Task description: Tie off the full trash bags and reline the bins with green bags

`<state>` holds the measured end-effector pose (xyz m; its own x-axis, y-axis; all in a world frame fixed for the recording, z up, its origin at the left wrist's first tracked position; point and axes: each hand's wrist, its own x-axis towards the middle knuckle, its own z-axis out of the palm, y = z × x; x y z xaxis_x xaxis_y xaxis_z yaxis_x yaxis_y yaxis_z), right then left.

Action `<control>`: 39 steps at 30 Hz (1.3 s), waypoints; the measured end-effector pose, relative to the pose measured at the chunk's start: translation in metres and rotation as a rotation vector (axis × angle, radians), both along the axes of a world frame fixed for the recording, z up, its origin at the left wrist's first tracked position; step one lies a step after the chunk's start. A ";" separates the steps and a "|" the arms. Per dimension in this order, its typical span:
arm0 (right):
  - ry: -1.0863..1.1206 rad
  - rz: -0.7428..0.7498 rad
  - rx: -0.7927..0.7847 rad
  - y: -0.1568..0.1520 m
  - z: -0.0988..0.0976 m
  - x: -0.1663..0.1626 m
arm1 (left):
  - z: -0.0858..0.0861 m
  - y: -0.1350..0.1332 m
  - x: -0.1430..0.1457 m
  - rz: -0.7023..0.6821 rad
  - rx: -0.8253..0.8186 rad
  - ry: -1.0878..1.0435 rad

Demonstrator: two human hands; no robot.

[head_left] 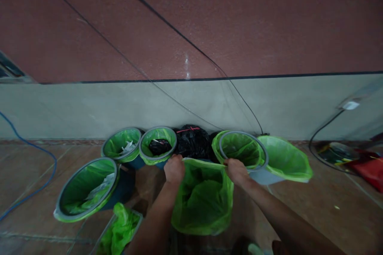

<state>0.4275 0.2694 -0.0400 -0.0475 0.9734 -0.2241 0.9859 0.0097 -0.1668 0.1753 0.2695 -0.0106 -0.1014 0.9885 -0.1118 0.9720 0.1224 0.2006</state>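
A green bin liner (203, 211) gapes wide in front of me, its mouth facing up. My left hand (174, 169) is closed on the far left part of its rim, and my right hand (236, 170) grips the far right part. Whether a bin stands under this liner is hidden. Just beyond my right hand is a lined bin with a grey ring (265, 155) around its top. Past my left hand stands a lined bin (143, 157) holding a small black bag (160, 146). A tied black trash bag (193, 143) rests between these bins against the wall.
More green-lined bins stand at the left (57, 203), back left (103, 149) and right (290, 159). A crumpled green liner (119, 229) lies over a container at lower left. A blue hose (44, 185), a black cable (312, 153) and a red item (366, 169) lie on the tiled floor.
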 end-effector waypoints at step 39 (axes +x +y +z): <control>0.481 0.213 -0.034 -0.009 0.019 -0.010 | -0.005 -0.009 0.048 -0.444 0.029 -0.164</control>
<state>0.4175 0.2608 -0.0215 -0.3488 0.9235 -0.1598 0.7746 0.1881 -0.6038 0.2229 0.2605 -0.0157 0.3488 0.9351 -0.0625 0.8841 -0.3062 0.3530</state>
